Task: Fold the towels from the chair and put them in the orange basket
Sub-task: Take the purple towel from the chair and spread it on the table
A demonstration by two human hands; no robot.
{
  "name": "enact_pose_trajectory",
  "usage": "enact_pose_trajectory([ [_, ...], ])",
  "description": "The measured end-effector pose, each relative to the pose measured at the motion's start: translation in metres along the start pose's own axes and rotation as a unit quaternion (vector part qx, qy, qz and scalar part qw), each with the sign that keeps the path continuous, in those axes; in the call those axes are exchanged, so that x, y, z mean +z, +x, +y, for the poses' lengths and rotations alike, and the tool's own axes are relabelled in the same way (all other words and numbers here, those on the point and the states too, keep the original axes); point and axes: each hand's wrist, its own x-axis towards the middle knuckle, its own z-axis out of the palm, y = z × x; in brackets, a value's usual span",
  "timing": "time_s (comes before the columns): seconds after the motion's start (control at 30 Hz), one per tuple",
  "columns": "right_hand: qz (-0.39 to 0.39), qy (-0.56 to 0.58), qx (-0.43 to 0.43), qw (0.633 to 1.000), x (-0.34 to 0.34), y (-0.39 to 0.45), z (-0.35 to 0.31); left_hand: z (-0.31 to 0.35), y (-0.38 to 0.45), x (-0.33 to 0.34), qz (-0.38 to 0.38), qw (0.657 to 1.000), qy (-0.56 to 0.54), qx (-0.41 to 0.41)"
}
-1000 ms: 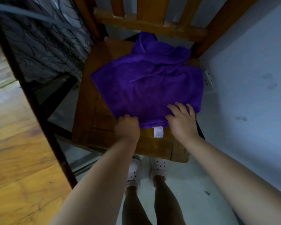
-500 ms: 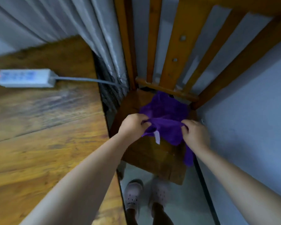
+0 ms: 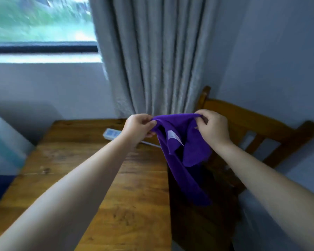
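Note:
A purple towel (image 3: 185, 160) with a white label hangs in the air between my hands, above the gap between table and chair. My left hand (image 3: 139, 126) pinches its upper left edge. My right hand (image 3: 212, 126) pinches the upper right edge, close by. The cloth droops down crumpled below them. The wooden chair (image 3: 252, 120) stands at the right against the wall, its seat mostly hidden behind the towel and my right arm. No orange basket is in view.
A wooden table (image 3: 125, 187) fills the lower left, with a white power strip (image 3: 111, 134) and its cable near the far edge. Grey curtains (image 3: 152, 60) hang behind, a window at upper left, a pale object at the left edge.
Both hands gripped the towel's near edge on the chair seat and lifted it up. The view swung up from the seat to the table, curtain and window.

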Motion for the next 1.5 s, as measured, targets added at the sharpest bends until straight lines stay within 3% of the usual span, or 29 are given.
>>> enact_pose_trajectory([
  [0.3, 0.075, 0.059, -0.144, 0.985, 0.041, 0.047, -0.245, 0.049, -0.046, -0.226, 0.175, 0.978, -0.041, 0.108],
  [0.47, 0.085, 0.068, -0.200, 0.974, 0.072, 0.042, -0.331, 0.047, -0.071, -0.315, 0.232, 0.962, -0.031, 0.141],
  [0.6, 0.023, 0.051, -0.193, 0.980, 0.112, 0.023, -0.369, 0.014, -0.094, -0.368, 0.220, 0.968, 0.055, 0.106],
  [0.8, -0.145, -0.029, -0.167, 0.975, 0.151, -0.005, -0.365, -0.037, -0.105, -0.389, 0.157, 0.977, 0.142, 0.008],
  [0.97, -0.342, -0.079, -0.147, 0.925, 0.168, -0.009, -0.351, -0.055, -0.112, -0.392, 0.060, 0.978, 0.169, -0.108],
  [1.07, -0.399, -0.127, -0.131, 0.899, 0.179, 0.002, -0.352, -0.057, -0.105, -0.392, 0.040, 0.971, 0.179, -0.154],
  [1.17, -0.347, -0.132, -0.119, 0.921, 0.192, 0.024, -0.364, -0.049, -0.086, -0.393, 0.115, 0.962, 0.221, -0.113],
  [1.33, -0.134, -0.071, -0.138, 0.979, 0.180, 0.086, -0.398, 0.000, -0.051, -0.411, 0.242, 0.942, 0.231, 0.006],
  [1.5, -0.007, -0.004, -0.224, 0.975, 0.136, 0.125, -0.427, 0.054, -0.048, -0.427, 0.315, 0.907, 0.249, 0.131],
])
